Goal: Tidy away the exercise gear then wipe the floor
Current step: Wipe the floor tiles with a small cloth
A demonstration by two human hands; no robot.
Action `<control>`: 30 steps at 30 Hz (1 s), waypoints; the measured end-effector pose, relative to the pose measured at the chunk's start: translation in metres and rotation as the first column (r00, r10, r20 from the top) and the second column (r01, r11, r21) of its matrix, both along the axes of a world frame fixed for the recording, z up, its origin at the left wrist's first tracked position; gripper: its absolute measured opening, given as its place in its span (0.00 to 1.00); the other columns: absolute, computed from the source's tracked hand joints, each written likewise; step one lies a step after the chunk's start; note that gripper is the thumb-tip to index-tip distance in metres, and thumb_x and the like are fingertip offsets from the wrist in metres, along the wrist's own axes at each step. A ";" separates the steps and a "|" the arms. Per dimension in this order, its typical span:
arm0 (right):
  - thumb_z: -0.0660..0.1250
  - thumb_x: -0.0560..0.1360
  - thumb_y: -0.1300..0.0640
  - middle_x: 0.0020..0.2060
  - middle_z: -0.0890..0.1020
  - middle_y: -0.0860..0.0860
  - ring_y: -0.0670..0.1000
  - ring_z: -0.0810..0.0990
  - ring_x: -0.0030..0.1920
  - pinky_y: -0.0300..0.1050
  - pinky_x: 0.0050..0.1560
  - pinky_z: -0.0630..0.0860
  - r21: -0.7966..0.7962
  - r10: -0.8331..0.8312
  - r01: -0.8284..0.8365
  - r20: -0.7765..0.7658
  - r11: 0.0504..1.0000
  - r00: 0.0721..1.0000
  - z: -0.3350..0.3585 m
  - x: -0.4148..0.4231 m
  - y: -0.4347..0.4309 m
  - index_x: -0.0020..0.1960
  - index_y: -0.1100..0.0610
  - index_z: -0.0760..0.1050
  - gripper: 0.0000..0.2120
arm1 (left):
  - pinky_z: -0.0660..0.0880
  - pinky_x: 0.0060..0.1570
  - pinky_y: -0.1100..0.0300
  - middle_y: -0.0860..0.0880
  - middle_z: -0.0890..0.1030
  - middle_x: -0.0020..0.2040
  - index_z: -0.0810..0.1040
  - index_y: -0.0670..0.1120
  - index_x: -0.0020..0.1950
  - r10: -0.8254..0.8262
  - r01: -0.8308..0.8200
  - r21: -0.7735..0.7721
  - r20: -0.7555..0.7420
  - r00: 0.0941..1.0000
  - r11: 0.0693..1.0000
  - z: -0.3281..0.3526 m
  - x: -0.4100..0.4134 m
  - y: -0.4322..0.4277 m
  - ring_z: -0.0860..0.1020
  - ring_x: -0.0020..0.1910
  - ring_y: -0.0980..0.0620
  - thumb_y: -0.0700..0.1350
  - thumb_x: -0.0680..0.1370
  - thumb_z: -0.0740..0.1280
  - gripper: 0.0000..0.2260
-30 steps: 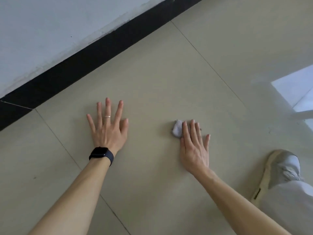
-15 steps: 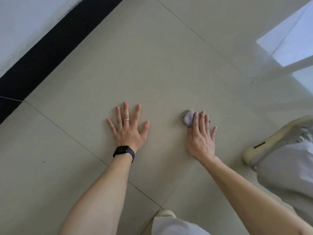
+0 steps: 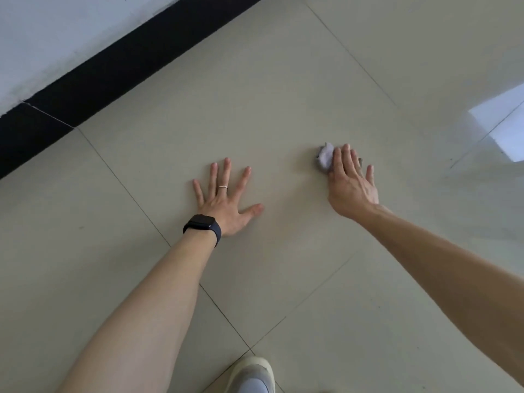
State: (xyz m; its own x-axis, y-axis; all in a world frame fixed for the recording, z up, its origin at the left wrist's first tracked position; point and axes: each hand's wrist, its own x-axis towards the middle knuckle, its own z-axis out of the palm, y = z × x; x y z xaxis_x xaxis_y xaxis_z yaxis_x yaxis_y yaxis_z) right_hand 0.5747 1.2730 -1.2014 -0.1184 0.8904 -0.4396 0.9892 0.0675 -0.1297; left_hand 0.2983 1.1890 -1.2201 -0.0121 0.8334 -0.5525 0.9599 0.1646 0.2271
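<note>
A small crumpled grey cloth [image 3: 324,158] lies on the beige tiled floor [image 3: 269,97]. My right hand [image 3: 351,182] presses flat on top of it, and most of the cloth is hidden under the fingers. My left hand [image 3: 225,198] rests flat on the floor to the left, fingers spread, holding nothing. It wears a ring and a dark watch on the wrist. No exercise gear is in view.
A white wall [image 3: 56,38] with a black skirting board [image 3: 127,63] runs diagonally along the upper left. A bright reflection of a window [image 3: 502,129] shows on the floor at the right. A light shoe [image 3: 252,375] stands at the bottom edge.
My right hand has slid the cloth further out to the right and away from me. The view has shifted; the leg at the right is gone and a shoe shows at the bottom.
</note>
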 end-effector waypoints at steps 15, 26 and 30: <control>0.49 0.84 0.54 0.81 0.45 0.50 0.49 0.41 0.80 0.64 0.75 0.36 0.066 -0.026 0.040 -0.201 0.997 0.979 -0.016 -0.080 -0.040 0.81 0.53 0.46 0.27 | 0.44 0.75 0.36 0.46 0.29 0.78 0.29 0.66 0.75 0.138 -0.202 -0.208 -0.287 0.948 0.957 0.045 -0.020 -0.112 0.40 0.78 0.32 0.73 0.75 0.57 0.42; 0.59 0.80 0.56 0.79 0.59 0.50 0.49 0.57 0.78 0.63 0.76 0.45 0.252 0.689 -0.642 -0.230 0.724 0.687 -0.035 -0.101 -0.090 0.79 0.52 0.58 0.29 | 0.44 0.70 0.28 0.55 0.29 0.78 0.35 0.72 0.74 0.269 -0.286 -0.106 -0.151 0.951 0.952 0.033 -0.031 -0.121 0.36 0.78 0.38 0.73 0.71 0.62 0.42; 0.49 0.84 0.52 0.81 0.50 0.49 0.49 0.46 0.80 0.64 0.74 0.39 0.154 0.253 -0.223 -0.217 0.963 0.943 -0.030 -0.150 -0.015 0.81 0.53 0.50 0.26 | 0.38 0.68 0.26 0.57 0.27 0.77 0.33 0.74 0.72 0.226 -0.233 -0.066 -0.101 0.969 0.970 0.027 -0.044 -0.127 0.30 0.77 0.40 0.77 0.69 0.58 0.42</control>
